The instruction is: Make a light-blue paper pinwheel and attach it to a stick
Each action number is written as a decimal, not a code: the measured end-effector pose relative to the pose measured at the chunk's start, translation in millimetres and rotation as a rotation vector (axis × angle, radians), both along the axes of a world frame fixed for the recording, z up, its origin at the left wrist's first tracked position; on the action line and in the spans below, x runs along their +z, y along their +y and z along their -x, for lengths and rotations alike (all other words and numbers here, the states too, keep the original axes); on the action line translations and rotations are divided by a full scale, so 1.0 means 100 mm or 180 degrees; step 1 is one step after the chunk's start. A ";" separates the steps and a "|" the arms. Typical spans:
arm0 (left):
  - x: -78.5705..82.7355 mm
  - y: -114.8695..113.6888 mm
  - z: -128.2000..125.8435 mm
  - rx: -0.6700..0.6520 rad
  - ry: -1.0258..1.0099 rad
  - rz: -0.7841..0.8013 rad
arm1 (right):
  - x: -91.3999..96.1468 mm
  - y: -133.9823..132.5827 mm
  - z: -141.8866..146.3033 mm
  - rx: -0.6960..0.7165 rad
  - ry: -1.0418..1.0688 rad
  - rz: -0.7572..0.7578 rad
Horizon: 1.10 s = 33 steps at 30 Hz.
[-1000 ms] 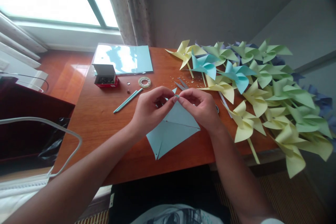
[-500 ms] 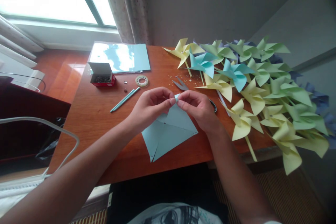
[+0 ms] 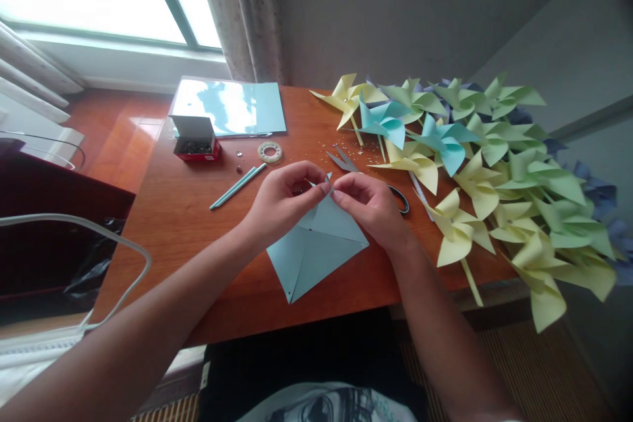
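Observation:
A light blue paper square, slit from its corners toward the middle, lies turned cornerwise in front of me. Small dark holes show near its tips and at its centre. My left hand pinches the far corner of the paper between thumb and forefinger. Close beside it, my right hand grips the same corner in a pinch, the fingertips of both hands nearly touching. The fingers partly hide that corner. Scissors lie open behind my right hand, one dark handle loop showing beside it.
Many finished paper pinwheels in yellow, green, blue and purple cover the right side of the table. At the left are blue paper sticks, a tape roll, a red box of small fasteners and blue sheets in a glossy sleeve.
My fingertips have shifted slightly on the far corner, and its tip now pokes up between them. The slit at the near corner looks narrower. The view has moved a little.

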<state>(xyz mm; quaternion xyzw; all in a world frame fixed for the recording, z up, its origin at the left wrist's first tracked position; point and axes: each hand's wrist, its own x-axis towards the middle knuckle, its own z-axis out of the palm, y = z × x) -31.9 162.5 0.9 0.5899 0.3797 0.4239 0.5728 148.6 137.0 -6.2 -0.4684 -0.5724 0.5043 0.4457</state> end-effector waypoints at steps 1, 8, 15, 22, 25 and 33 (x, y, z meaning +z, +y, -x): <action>0.01 0.00 0.00 -0.0038 -0.0045 0.0132 | 0.00 0.00 0.00 0.0002 -0.0028 -0.0017; 0.02 -0.01 -0.02 0.0000 -0.0060 0.0271 | 0.00 -0.01 0.00 -0.0051 -0.0025 -0.0071; 0.03 0.10 0.10 0.0927 -0.0050 -0.0237 | -0.07 0.04 -0.10 -0.1121 0.0472 -0.0039; 0.04 0.16 0.14 0.1181 -0.0335 -0.0111 | -0.05 0.08 -0.14 -0.1424 0.1196 0.0128; 0.05 0.15 0.12 0.1210 -0.0487 0.0174 | -0.04 0.09 -0.14 -0.1518 0.1477 0.0098; -0.01 0.16 0.09 0.1283 -0.0296 0.0548 | -0.05 0.10 -0.17 -0.1458 0.1873 0.0147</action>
